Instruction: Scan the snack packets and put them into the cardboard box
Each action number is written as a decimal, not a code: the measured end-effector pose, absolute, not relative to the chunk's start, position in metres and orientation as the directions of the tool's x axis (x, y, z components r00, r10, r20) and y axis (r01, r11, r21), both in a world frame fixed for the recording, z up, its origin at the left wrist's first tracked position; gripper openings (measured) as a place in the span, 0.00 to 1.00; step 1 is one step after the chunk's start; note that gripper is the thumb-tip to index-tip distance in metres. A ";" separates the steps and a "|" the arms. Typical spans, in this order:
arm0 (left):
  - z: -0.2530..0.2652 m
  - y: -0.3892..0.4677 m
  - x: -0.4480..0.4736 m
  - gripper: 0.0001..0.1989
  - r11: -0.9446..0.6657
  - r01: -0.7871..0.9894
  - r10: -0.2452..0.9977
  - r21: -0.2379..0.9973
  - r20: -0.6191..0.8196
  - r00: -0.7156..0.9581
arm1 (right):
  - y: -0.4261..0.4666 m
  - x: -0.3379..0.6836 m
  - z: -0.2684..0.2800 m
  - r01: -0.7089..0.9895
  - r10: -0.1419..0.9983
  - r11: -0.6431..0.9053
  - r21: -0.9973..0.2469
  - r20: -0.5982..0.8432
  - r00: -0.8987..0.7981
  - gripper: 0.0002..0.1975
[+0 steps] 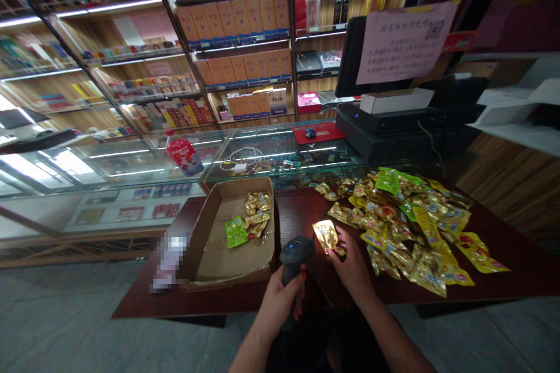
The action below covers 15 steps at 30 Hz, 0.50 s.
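Nearest the camera, the left hand is wrapped round the handle of a dark grey, pistol-shaped plastic scanner; the right hand pinches a shiny gold foil packet between thumb and fingers, just right of the scanner, over the dark red-brown wooden bench; to the left stands a shallow brown cardboard box with a few packets inside; to the right spreads a loose heap of gold, yellow and green packets; slick foil could slip from a light pinch; glare or creases might spoil a reading; the right forearm, brushing the heap, could tip near packets off the edge.
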<state>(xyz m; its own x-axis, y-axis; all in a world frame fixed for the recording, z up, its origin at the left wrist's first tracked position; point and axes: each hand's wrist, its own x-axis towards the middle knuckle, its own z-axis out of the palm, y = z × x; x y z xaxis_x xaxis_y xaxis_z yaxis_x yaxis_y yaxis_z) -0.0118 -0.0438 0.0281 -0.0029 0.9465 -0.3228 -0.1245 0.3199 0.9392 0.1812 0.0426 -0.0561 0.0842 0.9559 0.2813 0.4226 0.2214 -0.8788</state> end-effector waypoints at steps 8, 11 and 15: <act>0.031 -0.043 -0.010 0.18 0.300 -0.127 0.954 0.946 -0.301 0.008 | 0.043 0.181 -0.059 0.428 0.957 0.212 -0.879 0.275 0.091 0.28; 0.031 -0.043 -0.010 0.18 0.301 -0.132 0.953 0.944 -0.302 0.011 | 0.043 0.181 -0.057 0.426 0.953 0.225 -0.876 0.290 0.093 0.28; 0.031 -0.042 -0.011 0.20 0.309 -0.130 0.951 0.942 -0.310 0.018 | 0.043 0.181 -0.055 0.414 0.953 0.218 -0.884 0.284 0.105 0.29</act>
<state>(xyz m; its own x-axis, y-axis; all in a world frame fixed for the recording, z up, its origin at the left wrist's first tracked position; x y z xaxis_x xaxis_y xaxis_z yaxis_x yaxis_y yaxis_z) -0.0113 -0.0424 0.0308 0.0176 0.9506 -0.3099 -0.1296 0.3095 0.9420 0.1805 0.0428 -0.0546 0.1050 0.9530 0.2843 0.4139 0.2181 -0.8838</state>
